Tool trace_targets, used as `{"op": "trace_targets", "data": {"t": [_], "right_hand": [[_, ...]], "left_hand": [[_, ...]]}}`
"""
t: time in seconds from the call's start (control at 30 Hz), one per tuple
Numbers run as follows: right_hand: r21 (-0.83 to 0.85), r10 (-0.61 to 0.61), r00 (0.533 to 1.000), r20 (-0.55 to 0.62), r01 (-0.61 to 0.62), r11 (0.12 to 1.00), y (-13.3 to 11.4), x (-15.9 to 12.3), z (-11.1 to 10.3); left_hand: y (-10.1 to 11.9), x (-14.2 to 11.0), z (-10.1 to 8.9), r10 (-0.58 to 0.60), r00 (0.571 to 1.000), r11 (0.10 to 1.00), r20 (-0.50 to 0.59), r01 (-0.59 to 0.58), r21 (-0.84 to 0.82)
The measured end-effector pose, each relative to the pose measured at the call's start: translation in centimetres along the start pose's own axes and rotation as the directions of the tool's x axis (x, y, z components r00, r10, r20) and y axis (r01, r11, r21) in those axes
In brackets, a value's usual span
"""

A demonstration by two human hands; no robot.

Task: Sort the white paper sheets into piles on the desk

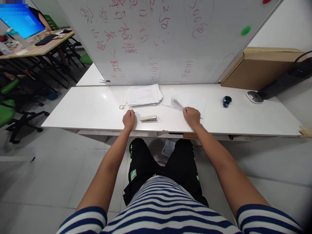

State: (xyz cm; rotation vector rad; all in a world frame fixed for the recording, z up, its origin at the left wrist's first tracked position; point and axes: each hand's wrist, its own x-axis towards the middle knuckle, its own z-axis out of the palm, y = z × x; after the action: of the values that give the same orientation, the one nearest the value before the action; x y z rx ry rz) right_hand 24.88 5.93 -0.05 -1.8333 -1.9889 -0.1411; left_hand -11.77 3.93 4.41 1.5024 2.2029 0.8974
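My left hand (129,119) rests as a fist on the white desk, and nothing shows in it. Just right of it lies a pale stapler (148,118), apart from the hand. My right hand (192,117) is closed on the edge of some sheets of paper (177,103), which are partly lifted and curled; the hand hides the gripped part. A stack of printed papers (143,95) lies behind the stapler, its edges slightly uneven. Near the stack's left corner is a small ring-like item (122,106), too small to name.
A whiteboard (170,42) with red writing stands along the back of the desk (80,110). To the right are a dark watch (227,101), a cardboard box (260,70) and a black device on a white base (254,97). Another person (42,19) sits at the far-left table.
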Motion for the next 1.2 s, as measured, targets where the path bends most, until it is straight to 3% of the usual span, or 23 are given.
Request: {"op": "trace_targets", "data": {"t": [0.23, 0.63, 1.0, 1.2], "right_hand": [[0.104, -0.055, 0.998, 0.012, 0.053, 0.993, 0.2, 0.1, -0.4], [0.226, -0.034, 0.999, -0.026, 0.039, 0.973, 1.0, 0.7, 0.4], [0.094, -0.095, 0.995, -0.036, 0.098, 0.991, 0.4, 0.4, 0.1], [0.036, -0.055, 0.981, -0.186, 0.063, 0.997, -0.4, 0.0, -1.5]], "left_hand": [[0.1, -0.1, -0.1, 0.001, 1.000, 1.000, 0.014, -0.001, -0.004], [-0.1, 0.0, 0.0, -0.002, 1.000, 1.000, 0.014, 0.002, 0.015], [-0.2, -0.1, 0.0, 0.005, 1.000, 1.000, -0.001, -0.005, -0.025], [-0.1, 0.2, -0.7, 0.007, 0.999, 0.983, -0.051, -0.016, -0.181]]}}
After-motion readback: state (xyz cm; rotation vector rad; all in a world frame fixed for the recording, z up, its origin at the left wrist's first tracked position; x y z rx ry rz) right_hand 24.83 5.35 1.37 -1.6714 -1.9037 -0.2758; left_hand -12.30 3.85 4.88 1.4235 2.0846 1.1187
